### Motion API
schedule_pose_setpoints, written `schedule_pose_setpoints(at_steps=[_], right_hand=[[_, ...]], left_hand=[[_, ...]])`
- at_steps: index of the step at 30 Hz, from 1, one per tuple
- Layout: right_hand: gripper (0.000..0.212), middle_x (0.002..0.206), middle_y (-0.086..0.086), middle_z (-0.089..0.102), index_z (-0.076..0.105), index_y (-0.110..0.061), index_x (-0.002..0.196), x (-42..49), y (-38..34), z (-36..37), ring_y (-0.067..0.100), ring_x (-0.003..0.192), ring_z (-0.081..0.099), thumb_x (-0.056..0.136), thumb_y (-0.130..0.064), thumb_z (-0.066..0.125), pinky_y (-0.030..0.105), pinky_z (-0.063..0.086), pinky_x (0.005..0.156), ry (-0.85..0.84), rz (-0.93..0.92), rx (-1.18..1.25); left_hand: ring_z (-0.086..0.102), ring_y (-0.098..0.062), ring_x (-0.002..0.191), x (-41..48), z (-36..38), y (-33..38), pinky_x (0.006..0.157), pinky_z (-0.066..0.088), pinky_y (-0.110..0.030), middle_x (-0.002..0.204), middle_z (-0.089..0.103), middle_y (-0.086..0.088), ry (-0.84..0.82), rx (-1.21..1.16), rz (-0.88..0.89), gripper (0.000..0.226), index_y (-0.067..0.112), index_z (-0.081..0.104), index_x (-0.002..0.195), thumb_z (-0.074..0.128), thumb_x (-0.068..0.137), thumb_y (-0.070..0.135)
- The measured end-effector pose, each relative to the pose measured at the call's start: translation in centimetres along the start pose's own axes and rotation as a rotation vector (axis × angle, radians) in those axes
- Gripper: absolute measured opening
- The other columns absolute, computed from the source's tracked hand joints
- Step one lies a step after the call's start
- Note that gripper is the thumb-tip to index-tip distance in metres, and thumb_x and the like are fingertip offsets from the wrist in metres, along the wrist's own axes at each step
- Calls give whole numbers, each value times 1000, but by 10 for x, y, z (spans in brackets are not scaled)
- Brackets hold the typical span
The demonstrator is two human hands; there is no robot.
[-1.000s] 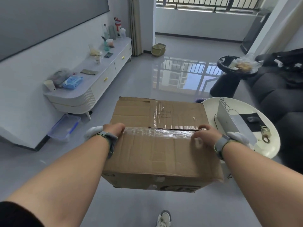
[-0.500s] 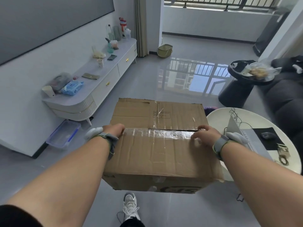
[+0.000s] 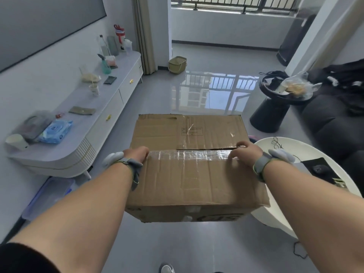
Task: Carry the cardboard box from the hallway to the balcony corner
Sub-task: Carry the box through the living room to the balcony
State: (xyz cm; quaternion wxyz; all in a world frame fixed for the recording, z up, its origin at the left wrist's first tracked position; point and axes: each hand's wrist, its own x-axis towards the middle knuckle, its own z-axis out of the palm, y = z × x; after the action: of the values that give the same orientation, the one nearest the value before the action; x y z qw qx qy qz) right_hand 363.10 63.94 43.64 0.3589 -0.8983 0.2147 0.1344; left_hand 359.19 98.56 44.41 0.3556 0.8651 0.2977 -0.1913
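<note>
A clear plastic bin (image 3: 48,196) with a blue edge lies on the grey floor (image 3: 157,91) below the rounded end of the long white cabinet (image 3: 78,134); what it holds cannot be made out. A small olive basket (image 3: 177,64) stands on the floor by the curtain (image 3: 142,32) at the balcony opening, its inside hidden from here. On the cabinet top lie a blue pack of wipes (image 3: 56,132), a paper cup (image 3: 16,141) on its side, and a cluster of bottles (image 3: 116,43) at the far end. A black round side table (image 3: 275,103) beside the dark sofa (image 3: 332,123) carries a crumpled clear bag (image 3: 297,85) with something yellowish in it.

The cardboard box (image 3: 189,170) is held in the air at the centre of the view, over the floor and just left of a white round table (image 3: 279,215) — well short of the balcony railing (image 3: 236,2) ahead. It is brown, creased and worn, its top flaps closed with a wide band of clear tape across the seam, a short gap in that seam toward the right. A faint printed rectangle sits on the far flap, and dark lettering shows on the near side face.

The left hand (image 3: 136,154) clasps the box's left top edge, fingers curled over the side; the right hand (image 3: 247,153) clasps the right top edge at the seam. Both wrists wear grey straps with white pieces attached.
</note>
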Motion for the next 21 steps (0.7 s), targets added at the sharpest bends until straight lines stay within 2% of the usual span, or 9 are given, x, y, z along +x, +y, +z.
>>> schedule_pose_setpoints(at_steps=[3,5,8,12,15,18,21], right_hand=[[73,86,-18,42,62,-36,100,19,-14,3,21,94,54,27,-45,70,35,51,85,28,-2,7],[72,89,-12,43,62,-35,103,33,-25,1,21,94,53,31,-44,71,33,50,83,32,7,8],[71,104,-2,52,62,-32,109,61,-38,-1,25,96,57,40,-41,73,34,51,86,23,10,5],[71,111,2,57,61,-30,114,103,-57,-4,28,102,56,44,-37,73,36,50,88,4,2,22],[68,113,3,58,60,-27,117,147,-75,-13,28,104,55,50,-32,74,31,48,83,-26,-9,46],[64,108,2,61,60,-26,115,190,-95,-24,26,99,58,53,-27,76,28,47,78,-49,-15,68],[64,106,0,60,61,-24,116,234,-117,-36,24,99,59,54,-22,77,27,48,79,-53,-35,80]], left_hand=[[51,-26,58,25,-9,17,62,37,-34,65,56,-12,22,43,-7,17,13,51,58,45,65,28],[53,-26,59,42,-15,33,60,38,-34,63,57,-12,26,34,-18,20,12,54,57,47,62,30],[52,-26,57,61,-19,59,56,35,-32,61,56,-11,-1,31,-39,19,11,55,60,48,57,30],[51,-28,67,92,-21,91,61,35,-33,66,53,-12,-11,37,-23,16,10,52,61,49,64,26],[48,-27,80,130,-17,119,55,38,-26,88,53,-11,-9,-96,3,17,10,54,81,55,73,25],[45,-24,84,159,-18,150,52,36,-21,97,49,-8,-26,-118,14,33,12,51,92,57,66,32],[50,-24,72,189,-16,182,57,35,-28,81,56,-7,-41,17,-9,24,19,52,74,43,55,30]])
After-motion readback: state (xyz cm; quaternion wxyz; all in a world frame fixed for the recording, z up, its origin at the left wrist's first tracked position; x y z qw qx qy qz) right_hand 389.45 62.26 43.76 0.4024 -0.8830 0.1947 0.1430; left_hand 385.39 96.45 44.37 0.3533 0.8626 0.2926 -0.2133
